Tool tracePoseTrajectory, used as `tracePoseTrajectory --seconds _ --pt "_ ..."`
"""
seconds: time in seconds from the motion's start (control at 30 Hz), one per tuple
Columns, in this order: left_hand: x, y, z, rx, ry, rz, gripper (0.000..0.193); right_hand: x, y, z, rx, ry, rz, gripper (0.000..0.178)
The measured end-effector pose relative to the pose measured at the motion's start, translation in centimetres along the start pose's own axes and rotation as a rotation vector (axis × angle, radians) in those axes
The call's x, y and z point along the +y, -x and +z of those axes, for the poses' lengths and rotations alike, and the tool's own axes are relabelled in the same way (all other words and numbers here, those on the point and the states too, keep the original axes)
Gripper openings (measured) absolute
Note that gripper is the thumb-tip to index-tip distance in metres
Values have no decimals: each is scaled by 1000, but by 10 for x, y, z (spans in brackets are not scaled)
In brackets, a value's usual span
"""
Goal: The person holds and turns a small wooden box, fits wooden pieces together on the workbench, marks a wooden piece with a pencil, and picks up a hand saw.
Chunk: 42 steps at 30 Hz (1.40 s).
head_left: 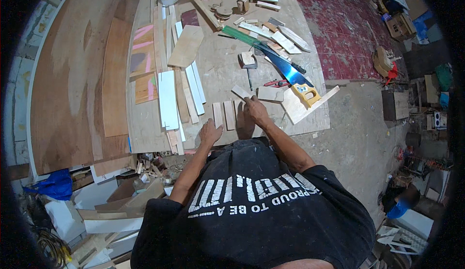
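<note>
On the near edge of the workbench, three short wooden strips stand side by side; the left one [217, 116] and the middle one [229, 115] show fully, while the third [239, 108] is partly in shadow. My left hand [210, 133] rests on the bench just left of this row, fingers loosely bent and apart, holding nothing. Just beyond the third strip, my right hand [257, 112] has its fingertips closed on the end of a small wooden block [240, 92], which lies at a slant. A wider wooden block [271, 94] sits right of those fingers.
A handsaw [306, 95] with a yellow handle lies across wood offcuts at the right. Red-handled pliers [276, 83] and a square-headed tool [248, 65] lie beyond my right hand. White-faced boards [168, 99] line the left side. Scrap wood [114, 225] is piled below the bench.
</note>
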State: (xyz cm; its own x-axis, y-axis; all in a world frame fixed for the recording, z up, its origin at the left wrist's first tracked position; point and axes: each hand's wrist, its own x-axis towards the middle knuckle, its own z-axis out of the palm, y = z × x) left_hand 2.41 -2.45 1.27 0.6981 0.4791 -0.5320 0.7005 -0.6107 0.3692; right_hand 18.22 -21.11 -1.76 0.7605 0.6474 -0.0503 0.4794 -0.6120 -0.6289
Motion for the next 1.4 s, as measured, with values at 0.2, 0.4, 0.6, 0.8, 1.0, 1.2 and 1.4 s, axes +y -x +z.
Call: tracePoseTrajectory --seconds 0.2,0.4,0.6,0.8,1.0,1.2,1.4 --pt "12 4 -9 38 -17 51 57 19 24 36 -357 148 -188 55" --pt "-1 -3 -4 22 -20 43 59 -16 24 18 -557 235 -123 49" --pt "5 -11 0 63 -14 91 55 24 32 34 -355 182 -164 40" --pt "-8 -18 0 -163 743 11 36 -22 29 -12 -242 -514 36 42" --pt "22 2 -26 -270 1097 233 45 -70 27 -36 -298 -1013 206 46" --pt "43 13 -45 -301 896 296 48 -73 29 -48 -355 -1160 198 53" --pt "46 20 -49 -334 960 206 32 -69 32 -57 -352 -1119 222 58"
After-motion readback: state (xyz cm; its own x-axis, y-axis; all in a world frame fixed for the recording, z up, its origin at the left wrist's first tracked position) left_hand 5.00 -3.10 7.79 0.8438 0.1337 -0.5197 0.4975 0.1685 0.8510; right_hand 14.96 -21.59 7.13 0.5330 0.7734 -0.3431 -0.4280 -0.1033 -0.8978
